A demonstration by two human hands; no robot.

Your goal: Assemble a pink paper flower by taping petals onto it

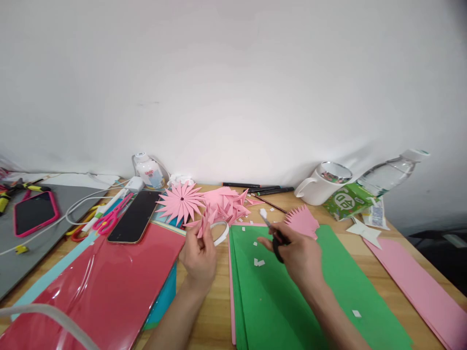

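Note:
My left hand (199, 253) pinches a small folded pink paper piece (205, 221) upright between thumb and fingers. Beside its fingertips stands a roll of white tape (222, 234), partly hidden by the hand. My right hand (299, 253) grips black-handled scissors (279, 243) over the green paper stack (288, 301). A small white scrap (263, 213) shows at the blade tips. Behind the hands lie a round pink pleated paper star (182, 200) and a pile of folded pink paper pieces (229, 204). A pink zigzag-edged fan (302, 221) lies just beyond my right hand.
Left are a red sheet pack (98, 291), a black phone (134, 216), pink scissors (109, 218), cables and a bottle (149, 171). Pens (268, 189) line the wall. A white mug (317, 187), green packet (346, 201), water bottle (390, 172) and pink strips (419, 287) stand right.

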